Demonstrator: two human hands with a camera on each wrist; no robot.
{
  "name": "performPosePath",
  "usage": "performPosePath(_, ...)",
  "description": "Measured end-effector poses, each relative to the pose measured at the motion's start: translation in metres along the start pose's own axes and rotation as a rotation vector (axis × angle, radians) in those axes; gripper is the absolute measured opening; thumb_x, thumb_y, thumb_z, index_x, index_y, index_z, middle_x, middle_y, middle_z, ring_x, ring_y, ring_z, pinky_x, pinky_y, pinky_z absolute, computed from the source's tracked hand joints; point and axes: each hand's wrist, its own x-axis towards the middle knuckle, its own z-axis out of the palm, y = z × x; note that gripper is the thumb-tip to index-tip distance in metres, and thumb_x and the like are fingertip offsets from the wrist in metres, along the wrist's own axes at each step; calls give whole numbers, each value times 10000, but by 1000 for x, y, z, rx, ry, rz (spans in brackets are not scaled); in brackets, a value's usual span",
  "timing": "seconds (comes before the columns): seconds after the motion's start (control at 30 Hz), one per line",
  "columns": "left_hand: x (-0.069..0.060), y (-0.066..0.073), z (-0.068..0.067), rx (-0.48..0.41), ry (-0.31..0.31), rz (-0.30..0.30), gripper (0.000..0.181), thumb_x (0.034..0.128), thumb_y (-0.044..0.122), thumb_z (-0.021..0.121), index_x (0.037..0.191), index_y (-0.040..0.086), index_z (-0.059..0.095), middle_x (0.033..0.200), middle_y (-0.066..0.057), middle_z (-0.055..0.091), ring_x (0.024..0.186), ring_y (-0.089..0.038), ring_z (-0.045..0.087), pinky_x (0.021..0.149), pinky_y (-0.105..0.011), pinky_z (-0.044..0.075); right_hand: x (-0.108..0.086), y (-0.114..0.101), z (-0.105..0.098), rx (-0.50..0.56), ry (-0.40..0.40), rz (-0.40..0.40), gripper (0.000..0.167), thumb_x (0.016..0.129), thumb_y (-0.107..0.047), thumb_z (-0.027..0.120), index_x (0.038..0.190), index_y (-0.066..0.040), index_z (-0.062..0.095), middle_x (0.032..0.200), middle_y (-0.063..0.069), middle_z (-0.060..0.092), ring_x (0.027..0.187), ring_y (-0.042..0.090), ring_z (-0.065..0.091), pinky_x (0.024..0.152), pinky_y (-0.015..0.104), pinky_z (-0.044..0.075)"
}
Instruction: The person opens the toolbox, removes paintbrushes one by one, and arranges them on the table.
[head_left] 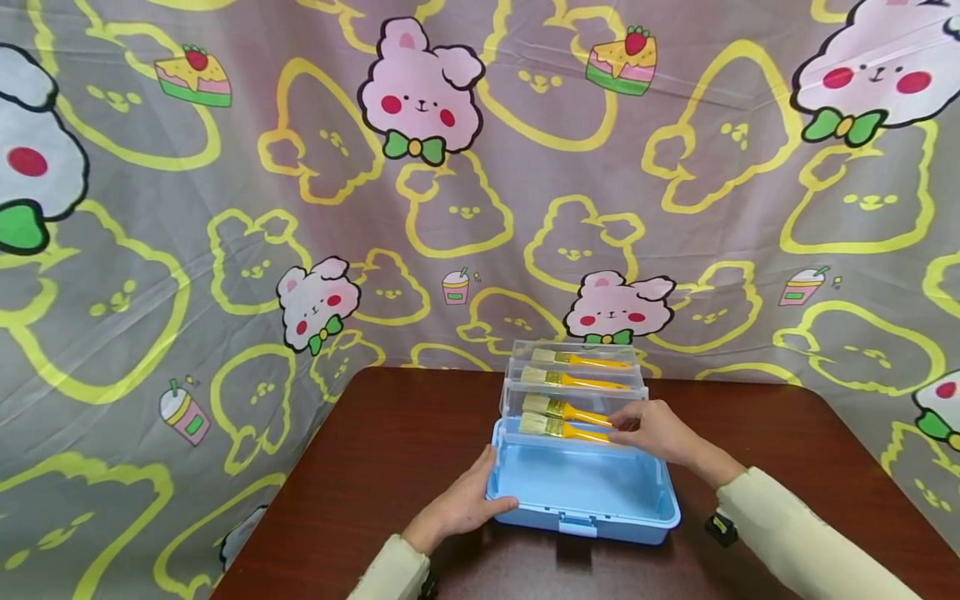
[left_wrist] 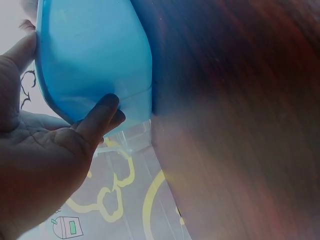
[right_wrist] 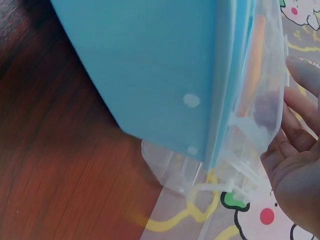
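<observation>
A light-blue plastic storage box point(head_left: 581, 483) stands with its clear tiered trays point(head_left: 573, 392) raised behind its open lower part. Several paintbrushes point(head_left: 573, 382) with yellow handles and pale bristles lie across the tiers. My left hand point(head_left: 465, 498) holds the box's front left corner, thumb at the front rim and fingers along the side wall point(left_wrist: 100, 50). At the right end of the lower tray, my right hand point(head_left: 660, 429) pinches the handle end of a paintbrush point(head_left: 581, 415). Beside its thumb lies another brush point(head_left: 558, 427). Clear tray plastic point(right_wrist: 272, 90) partly covers the right fingertips.
The box stands on a dark reddish-brown table point(head_left: 405, 442). A patterned curtain point(head_left: 450, 208) hangs close behind the table and along its left side. The box's white latch point(head_left: 577, 527) faces the person at the front.
</observation>
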Motion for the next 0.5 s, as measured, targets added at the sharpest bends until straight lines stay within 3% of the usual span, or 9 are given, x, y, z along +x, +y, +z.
performPosePath(0.13,1,-1,0,4,4,1,942,876,449,646,1500,-18,117,1551,-212,80,1394,-301,185,1080,-486,239,3,-1,3,9,-18,-42,290,775,-251,792,984,-56,740,905,32,704,779,145,616,676,300,543)
performPosePath(0.5,1,0,0,14,4,-5,940,874,456,646,1500,-15,126,1554,-197,89,1396,-293,186,1082,-479,238,14,-2,2,-36,-89,-79,195,785,-215,783,925,-82,762,842,-27,703,733,113,609,670,273,537)
